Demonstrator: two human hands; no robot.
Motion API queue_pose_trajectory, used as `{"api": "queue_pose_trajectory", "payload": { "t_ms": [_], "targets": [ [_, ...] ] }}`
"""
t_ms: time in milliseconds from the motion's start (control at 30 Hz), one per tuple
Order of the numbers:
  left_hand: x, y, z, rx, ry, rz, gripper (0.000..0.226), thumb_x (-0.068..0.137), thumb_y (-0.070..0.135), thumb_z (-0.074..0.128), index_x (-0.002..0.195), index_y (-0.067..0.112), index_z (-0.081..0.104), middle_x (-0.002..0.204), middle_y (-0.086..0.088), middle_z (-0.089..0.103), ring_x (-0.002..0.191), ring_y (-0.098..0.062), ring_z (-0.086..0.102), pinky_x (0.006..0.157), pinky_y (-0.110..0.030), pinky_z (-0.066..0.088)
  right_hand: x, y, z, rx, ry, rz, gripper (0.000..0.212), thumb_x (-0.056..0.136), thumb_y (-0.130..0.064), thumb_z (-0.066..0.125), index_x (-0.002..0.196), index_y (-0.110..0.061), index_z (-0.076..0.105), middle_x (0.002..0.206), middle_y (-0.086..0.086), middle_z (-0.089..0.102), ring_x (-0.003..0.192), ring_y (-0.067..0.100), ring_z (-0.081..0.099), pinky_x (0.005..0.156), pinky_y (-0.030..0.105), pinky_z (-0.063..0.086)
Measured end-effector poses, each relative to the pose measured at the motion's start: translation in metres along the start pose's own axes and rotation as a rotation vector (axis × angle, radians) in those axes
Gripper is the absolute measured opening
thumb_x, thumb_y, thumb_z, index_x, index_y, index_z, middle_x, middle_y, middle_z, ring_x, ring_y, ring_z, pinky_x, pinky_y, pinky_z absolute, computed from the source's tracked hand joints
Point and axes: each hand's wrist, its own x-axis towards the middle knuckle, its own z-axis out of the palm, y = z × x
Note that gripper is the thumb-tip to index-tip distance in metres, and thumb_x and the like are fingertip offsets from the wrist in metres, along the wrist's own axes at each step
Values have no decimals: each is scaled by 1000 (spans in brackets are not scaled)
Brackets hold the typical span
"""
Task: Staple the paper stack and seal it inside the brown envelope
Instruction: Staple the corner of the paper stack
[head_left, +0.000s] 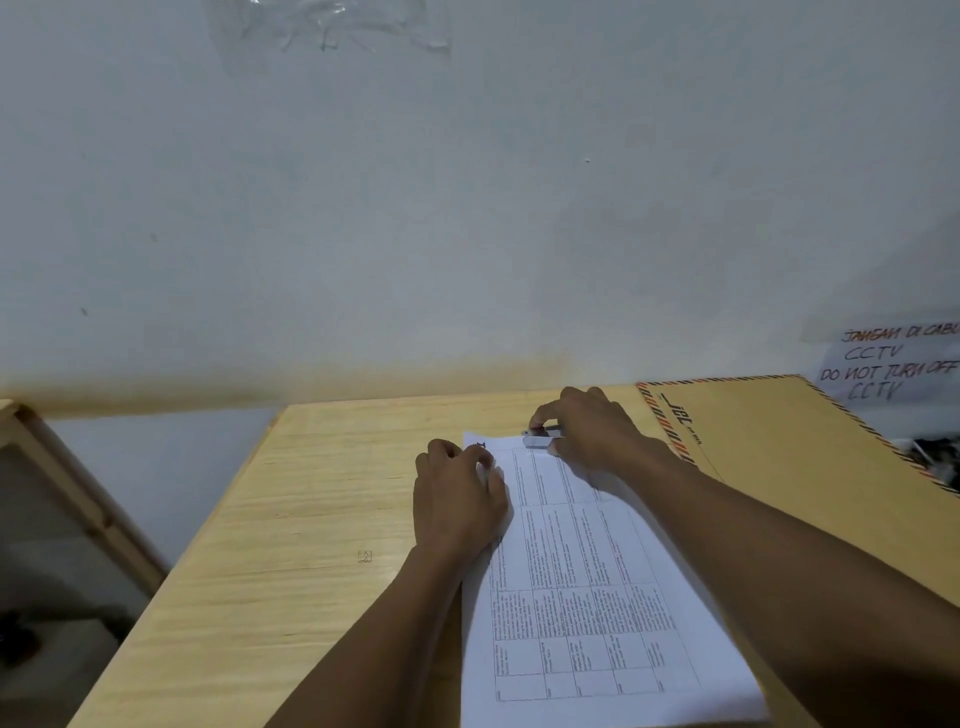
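Hands apart: right tight around stapler at paper stack top edge, left curled, grip unclear.

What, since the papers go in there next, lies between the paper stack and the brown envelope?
No object on the table separates them: the paper stack lies directly beside the brown envelope. Only the right hand, gripping the stapler at the stack's top edge, and its forearm cross over where they meet.
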Motion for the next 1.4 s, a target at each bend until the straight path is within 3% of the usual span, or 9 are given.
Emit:
{"api": "queue_pose_trajectory", "payload": {
  "t_ms": [167, 333, 500, 600, 733, 900, 1167, 1400],
  "targets": [
    [3, -5, 3, -40, 16, 20, 24, 91, 35, 61, 110, 24, 72, 118, -1, 56, 116, -23, 46, 88, -32, 46, 12, 8, 3, 63, -14, -36, 34, 87, -18, 72, 114, -38, 73, 100, -7, 50, 107, 26, 49, 78, 33, 38],
    [3, -5, 4, -37, 16, 20, 25, 91, 36, 60, 111, 25, 71, 118, 0, 56, 115, -22, 45, 87, -29, 43, 17, 12, 9, 183, -62, -35, 35, 83, -14, 74, 109, -38, 76, 107, -2, 65, 99, 20, 60, 83, 39, 55],
    [3, -6, 5, -29, 22, 19, 25, 91, 36, 61, 110, 24, 71, 117, -1, 57, 115, -22, 45, 89, -33, 46, 16, 15, 15, 251, -89, -21, 29, 84, -19, 72, 104, -41, 77, 102, -6, 66, 91, 18, 64, 77, 35, 57],
    [3, -7, 5, -37, 22, 21, 25, 90, 36, 61, 110, 24, 71, 116, -2, 57, 114, -23, 45, 90, -33, 45, 13, 13, 11, 220, -103, -13, 29, 84, -27, 71, 106, -45, 74, 100, -11, 64, 103, 22, 61, 85, 36, 52],
    [4, -6, 3, -65, -5, -11, 26, 91, 37, 62, 112, 24, 70, 119, -1, 56, 118, -22, 45, 90, -33, 45, 3, 13, 9, 137, -88, 41, 48, 89, -42, 67, 136, -43, 57, 132, -2, 51, 128, 25, 41, 99, 42, 35],
    [9, 4, -2, -94, -9, -45, 28, 93, 36, 60, 116, 22, 68, 123, -4, 54, 122, -25, 47, 94, -40, 48, -13, 24, -10, 124, -44, 100, 50, 91, -38, 65, 139, -36, 53, 135, 3, 47, 133, 28, 39, 104, 42, 33],
    [8, 79, 15, -103, -90, 153, 27, 90, 31, 61, 115, 24, 68, 117, -1, 58, 116, -25, 48, 85, -34, 43, -62, 87, -50, 146, 37, 265, 52, 88, -46, 68, 137, -35, 52, 140, 3, 47, 134, 25, 45, 106, 44, 38],
    [-19, 132, 49, -139, -300, 420, 32, 90, 38, 65, 119, 25, 65, 119, -2, 60, 116, -23, 51, 93, -38, 47, -125, 140, -62, 203, 47, 414, 39, 85, -46, 70, 122, -36, 62, 132, -2, 54, 112, 22, 57, 98, 48, 51]
  ]
}}
